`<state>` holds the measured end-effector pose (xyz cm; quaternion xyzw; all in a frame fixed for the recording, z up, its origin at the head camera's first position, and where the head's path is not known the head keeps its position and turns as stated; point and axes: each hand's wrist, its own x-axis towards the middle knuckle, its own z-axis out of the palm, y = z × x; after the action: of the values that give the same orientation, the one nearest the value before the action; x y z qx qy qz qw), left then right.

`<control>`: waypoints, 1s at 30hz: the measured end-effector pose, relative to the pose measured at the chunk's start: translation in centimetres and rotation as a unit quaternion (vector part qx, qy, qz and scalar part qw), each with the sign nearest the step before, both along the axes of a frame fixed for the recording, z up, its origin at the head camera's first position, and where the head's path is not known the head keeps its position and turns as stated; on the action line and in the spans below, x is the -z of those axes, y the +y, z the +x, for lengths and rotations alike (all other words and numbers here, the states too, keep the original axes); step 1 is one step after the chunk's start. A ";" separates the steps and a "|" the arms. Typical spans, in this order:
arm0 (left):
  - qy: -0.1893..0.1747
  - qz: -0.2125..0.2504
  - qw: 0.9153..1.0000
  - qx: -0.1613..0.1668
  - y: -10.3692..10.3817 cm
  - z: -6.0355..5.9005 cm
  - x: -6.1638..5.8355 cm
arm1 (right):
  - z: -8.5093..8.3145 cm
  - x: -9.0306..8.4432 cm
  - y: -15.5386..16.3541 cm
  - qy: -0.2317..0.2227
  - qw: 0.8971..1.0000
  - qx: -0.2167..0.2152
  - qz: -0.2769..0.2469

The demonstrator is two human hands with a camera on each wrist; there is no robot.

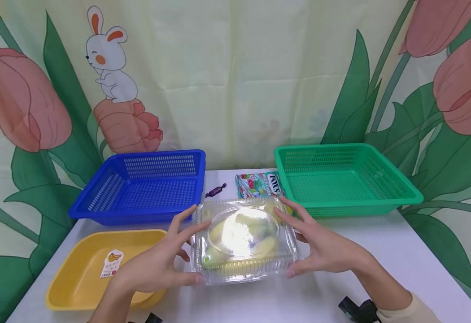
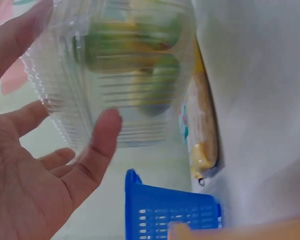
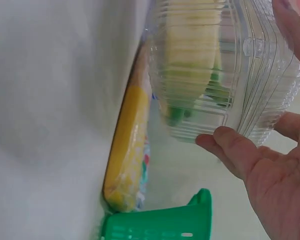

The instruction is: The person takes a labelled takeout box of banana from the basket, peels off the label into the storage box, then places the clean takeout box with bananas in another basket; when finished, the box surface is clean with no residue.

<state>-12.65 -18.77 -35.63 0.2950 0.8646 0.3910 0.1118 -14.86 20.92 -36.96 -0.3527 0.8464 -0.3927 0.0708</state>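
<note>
A clear plastic clamshell box [image 1: 243, 269] with a ridged lid is held level between both hands, raised off the table. Inside lie yellow and green fruits [image 3: 190, 55], blurred by the plastic; their kind is unclear. My left hand [image 1: 159, 258] grips the box's left side, thumb at the near edge and fingers spread toward the far side. On the opposite side, my right hand [image 1: 320, 246] holds it likewise. Both wrist views show the thumbs on the box wall. Behind the box, a long yellow-and-tan package [image 2: 202, 120] rests on the table, mostly hidden in the head view.
A blue basket [image 1: 138, 217] stands at the back left, a green basket [image 1: 360, 204] at the back right. Between them lie a purple wrapped candy [image 1: 215, 190] and a FOX'S candy bag [image 1: 258, 184]. A yellow tub [image 1: 86, 269] with a banana sticker sits at the left front.
</note>
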 end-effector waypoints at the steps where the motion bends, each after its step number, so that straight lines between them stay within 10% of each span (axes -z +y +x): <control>1: 0.009 0.005 1.000 -0.004 -0.1 0.0 -0.2 | -0.1 -0.2 -0.1 0.004 1.000 0.000 -0.002; 30: 0.151 0.063 0.986 -0.038 -3.6 -0.9 -3.8 | -3.3 -3.2 -4.7 0.078 0.995 -0.024 -0.059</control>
<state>-13.53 -22.40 -31.83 0.3241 0.8556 0.3999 -0.0538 -18.21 16.26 -33.79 -0.4060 0.8160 -0.4115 -0.0074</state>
